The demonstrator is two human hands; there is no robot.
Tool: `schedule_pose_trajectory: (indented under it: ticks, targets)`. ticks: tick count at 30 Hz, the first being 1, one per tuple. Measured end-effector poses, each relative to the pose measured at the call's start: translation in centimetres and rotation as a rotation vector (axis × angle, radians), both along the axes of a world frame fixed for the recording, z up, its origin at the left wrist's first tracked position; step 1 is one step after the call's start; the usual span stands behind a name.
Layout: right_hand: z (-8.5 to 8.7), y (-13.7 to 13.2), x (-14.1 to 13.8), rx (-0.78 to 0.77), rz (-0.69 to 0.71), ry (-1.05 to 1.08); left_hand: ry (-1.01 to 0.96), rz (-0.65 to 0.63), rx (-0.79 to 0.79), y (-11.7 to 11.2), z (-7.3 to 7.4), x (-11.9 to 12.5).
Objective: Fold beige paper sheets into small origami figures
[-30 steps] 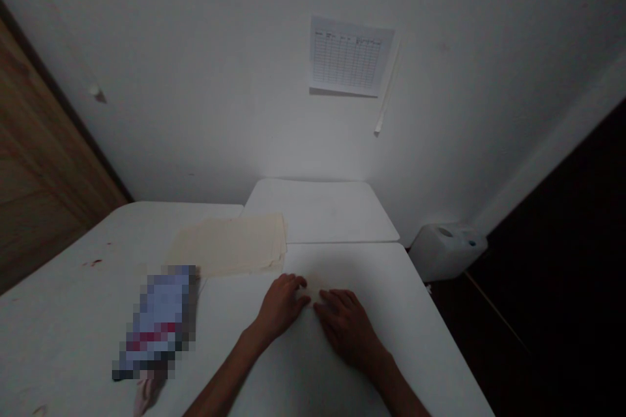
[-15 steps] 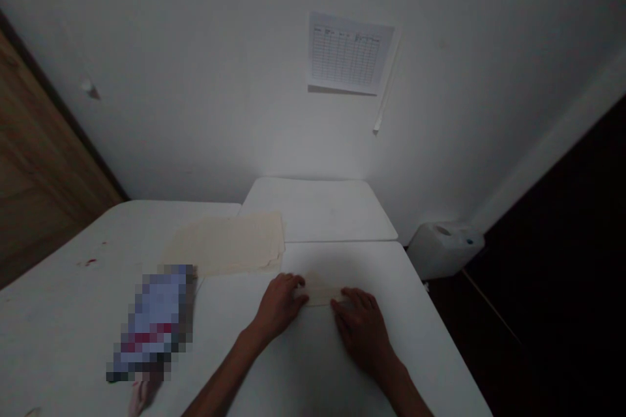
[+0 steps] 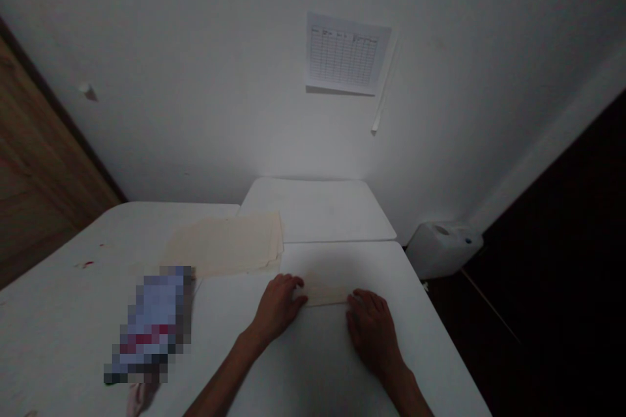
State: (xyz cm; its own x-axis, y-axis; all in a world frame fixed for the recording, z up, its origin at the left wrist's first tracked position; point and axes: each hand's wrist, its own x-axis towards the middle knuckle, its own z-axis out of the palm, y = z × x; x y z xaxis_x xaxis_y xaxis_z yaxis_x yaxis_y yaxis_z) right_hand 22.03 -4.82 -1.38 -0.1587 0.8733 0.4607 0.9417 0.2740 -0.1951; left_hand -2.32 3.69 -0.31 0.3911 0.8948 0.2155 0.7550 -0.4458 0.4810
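Observation:
A thin beige sheet (image 3: 325,295), folded into a narrow strip, lies flat on the white table between my hands. It looks like paper or thin cloth; I cannot tell which. My left hand (image 3: 282,303) has curled fingers and thumb closed on the strip's left end. At the right end, my right hand (image 3: 374,332) rests low on the table, its bent fingertips and thumb on the strip's edge. A flat stack of similar beige sheets (image 3: 229,244) lies beyond my left hand, to the left.
A blurred-out bluish packet (image 3: 151,319) lies at the left on the white table (image 3: 59,319). A printed chart (image 3: 345,55) hangs on the wall ahead. Right of the table, a white plastic container (image 3: 437,251) stands low by the wall. The table's right edge drops to dark floor.
My right hand has slid a little to the right along the strip, so more of the strip shows between my hands. My left hand has stayed at the left end.

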Motion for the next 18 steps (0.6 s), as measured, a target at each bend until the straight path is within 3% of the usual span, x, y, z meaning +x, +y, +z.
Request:
schedule_pose_trajectory:
  ticks: [12, 18]
  targets:
    - [1.5, 2.8, -3.3, -0.055, 0.339, 0.007, -0.02, 0.012, 0.017, 0.1, 0.0, 0.1]
    - [1.9, 2.6, -3.8, -0.092, 0.374, 0.012, 0.022, 0.01, 0.114, -0.5, -0.1, 0.1]
